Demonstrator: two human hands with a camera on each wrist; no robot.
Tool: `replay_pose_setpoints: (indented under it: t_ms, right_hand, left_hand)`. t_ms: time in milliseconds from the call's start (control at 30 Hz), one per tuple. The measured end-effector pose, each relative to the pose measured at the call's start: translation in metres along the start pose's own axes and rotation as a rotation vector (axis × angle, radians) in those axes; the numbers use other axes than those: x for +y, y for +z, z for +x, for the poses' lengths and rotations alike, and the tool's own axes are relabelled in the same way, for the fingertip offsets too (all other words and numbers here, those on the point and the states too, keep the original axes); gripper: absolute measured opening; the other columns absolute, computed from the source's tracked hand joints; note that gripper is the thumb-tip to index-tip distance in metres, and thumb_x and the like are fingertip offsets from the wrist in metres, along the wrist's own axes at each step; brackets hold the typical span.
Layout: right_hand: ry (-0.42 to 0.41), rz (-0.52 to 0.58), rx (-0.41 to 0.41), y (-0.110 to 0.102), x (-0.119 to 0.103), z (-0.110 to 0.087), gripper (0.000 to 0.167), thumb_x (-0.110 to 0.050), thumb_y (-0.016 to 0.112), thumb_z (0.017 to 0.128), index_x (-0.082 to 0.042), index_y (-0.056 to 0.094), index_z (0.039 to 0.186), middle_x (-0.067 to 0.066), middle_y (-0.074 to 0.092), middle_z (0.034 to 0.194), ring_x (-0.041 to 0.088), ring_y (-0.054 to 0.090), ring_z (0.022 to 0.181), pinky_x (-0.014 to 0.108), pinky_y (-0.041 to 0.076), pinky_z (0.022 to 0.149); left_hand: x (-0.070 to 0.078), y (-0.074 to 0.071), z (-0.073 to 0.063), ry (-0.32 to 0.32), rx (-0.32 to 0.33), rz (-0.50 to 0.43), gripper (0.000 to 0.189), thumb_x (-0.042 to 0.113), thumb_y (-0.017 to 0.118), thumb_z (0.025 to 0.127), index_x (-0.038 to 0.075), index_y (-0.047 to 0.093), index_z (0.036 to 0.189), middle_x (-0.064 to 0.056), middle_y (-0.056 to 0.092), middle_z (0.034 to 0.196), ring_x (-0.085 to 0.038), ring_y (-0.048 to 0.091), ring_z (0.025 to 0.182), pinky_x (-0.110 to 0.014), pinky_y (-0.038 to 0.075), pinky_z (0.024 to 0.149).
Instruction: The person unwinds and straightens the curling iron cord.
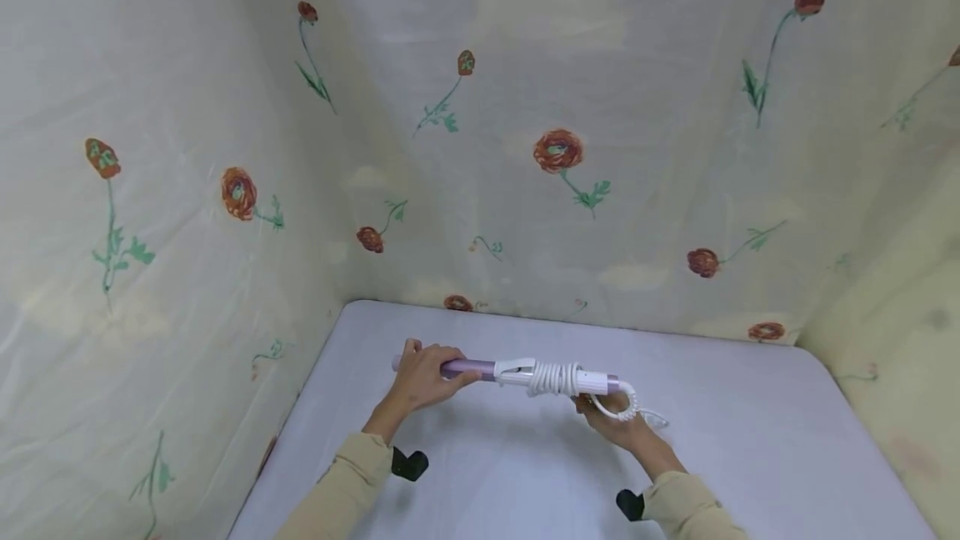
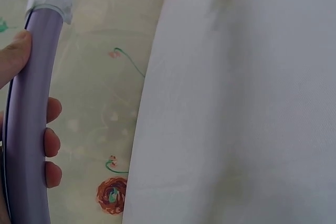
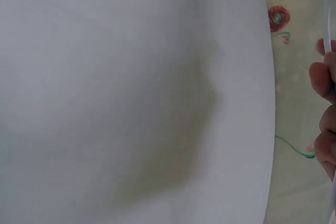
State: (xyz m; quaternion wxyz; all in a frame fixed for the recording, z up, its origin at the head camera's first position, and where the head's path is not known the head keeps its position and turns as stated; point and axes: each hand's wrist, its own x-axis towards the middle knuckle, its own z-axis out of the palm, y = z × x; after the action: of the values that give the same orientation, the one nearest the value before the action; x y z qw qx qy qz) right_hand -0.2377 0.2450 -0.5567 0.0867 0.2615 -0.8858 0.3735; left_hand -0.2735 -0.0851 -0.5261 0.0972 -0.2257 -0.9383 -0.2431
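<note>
A curling iron with a purple barrel and a white handle is held level above the table in the head view. My left hand grips the barrel; in the left wrist view the thumb lies along one side of the purple barrel and fingertips show on the other. White cord is coiled several times round the handle. At the handle's right end, my right hand holds the loose cord. Its curled fingers show at the right wrist view's edge, with white cord running through them.
Below the hands is a white table with rounded back corners. Pale cloth printed with orange flowers hangs behind it and along both sides. A dark heart-shaped piece shows beside the left sleeve, another beside the right.
</note>
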Motion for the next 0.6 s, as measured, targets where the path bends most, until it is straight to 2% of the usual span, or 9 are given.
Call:
replay_pose_setpoints:
  t_ms: [33,100,200,233,333,433,600]
  right_hand:
    - [0.005,-0.183,0.065,0.002,-0.012,0.000,0.010,-0.003,0.065,0.086,-0.011,0.059,0.083,-0.006,0.056,0.071,-0.001,0.049,0.062,0.020,0.046,0.058]
    - [-0.048,-0.229,0.071,0.009,-0.012,-0.002,0.009,-0.003,0.066,0.084,-0.011,0.064,0.088,-0.009,0.054,0.068,-0.003,0.044,0.060,0.018,0.042,0.055]
    - [-0.165,-0.291,0.062,0.015,-0.013,-0.006,0.027,-0.001,0.068,0.082,-0.017,0.070,0.104,-0.009,0.055,0.068,-0.004,0.043,0.060,0.016,0.040,0.054]
    - [-0.189,-0.304,0.053,0.016,-0.014,-0.007,0.031,0.000,0.069,0.081,-0.017,0.072,0.106,-0.007,0.057,0.069,-0.003,0.044,0.061,0.017,0.041,0.055]
    - [-0.094,-0.246,-0.034,0.019,-0.017,-0.011,0.026,-0.001,0.064,0.085,-0.014,0.071,0.107,-0.006,0.061,0.074,-0.004,0.046,0.065,0.018,0.042,0.058]
    - [-0.007,-0.201,-0.059,0.024,-0.022,-0.013,0.021,-0.003,0.062,0.088,-0.011,0.070,0.106,-0.001,0.067,0.085,0.000,0.054,0.072,0.022,0.046,0.064]
    - [-0.020,-0.160,0.045,0.036,-0.029,-0.014,0.018,-0.001,0.063,0.086,-0.010,0.070,0.100,0.001,0.069,0.094,0.011,0.063,0.081,0.027,0.050,0.071]
  left_hand:
    - [0.000,0.000,0.000,-0.004,0.005,0.001,0.041,0.062,0.059,0.081,0.024,0.070,0.093,0.010,0.068,0.080,-0.005,0.051,0.069,-0.037,0.024,0.080]
    - [0.001,0.000,0.001,-0.011,0.011,0.003,0.043,0.063,0.059,0.081,0.024,0.070,0.092,0.011,0.068,0.080,-0.005,0.050,0.069,-0.037,0.024,0.080]
    - [0.002,0.001,0.001,-0.017,0.013,0.018,0.045,0.065,0.058,0.081,0.023,0.070,0.093,0.010,0.068,0.081,-0.006,0.051,0.070,-0.038,0.024,0.081]
    - [0.002,0.001,0.001,-0.018,0.014,0.025,0.046,0.066,0.058,0.081,0.023,0.070,0.093,0.010,0.068,0.081,-0.006,0.051,0.070,-0.038,0.025,0.081]
    - [0.003,0.003,0.001,-0.030,0.011,0.042,0.048,0.067,0.057,0.080,0.023,0.070,0.094,0.010,0.067,0.080,-0.007,0.051,0.071,-0.039,0.025,0.082]
    - [0.004,0.004,0.001,-0.052,0.015,0.046,0.048,0.067,0.058,0.079,0.023,0.070,0.094,0.009,0.066,0.078,-0.007,0.050,0.071,-0.041,0.025,0.084]
    - [0.008,0.005,0.002,-0.070,0.045,0.081,0.049,0.067,0.058,0.079,0.023,0.070,0.096,0.009,0.065,0.077,-0.008,0.050,0.072,-0.043,0.026,0.087]
